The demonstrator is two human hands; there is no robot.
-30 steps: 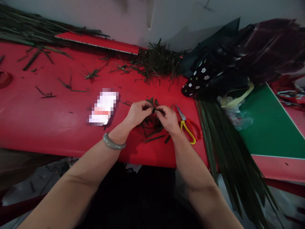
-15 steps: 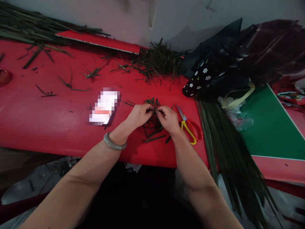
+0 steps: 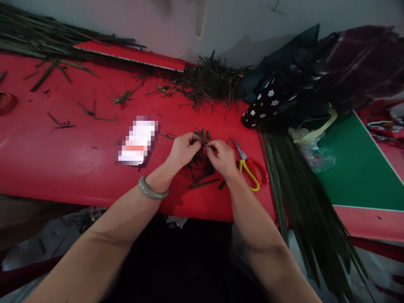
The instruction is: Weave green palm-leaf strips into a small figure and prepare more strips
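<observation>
Centre frame, the left hand (image 3: 183, 150) and right hand (image 3: 223, 156) both pinched dark leaf strips (image 3: 204, 135), where light, even tension looked safest against splitting!

Phone (image 3: 138, 141) left, scissors (image 3: 243, 157) right, leaf scraps (image 3: 205, 183) between, on table (image 3: 63, 160)

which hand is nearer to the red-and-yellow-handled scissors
Right. The right hand is just left of the scissors; the left hand is farther left, on the right hand's other side from them.

A lit phone (image 3: 138, 143) lies on the red table (image 3: 63, 164).
</observation>
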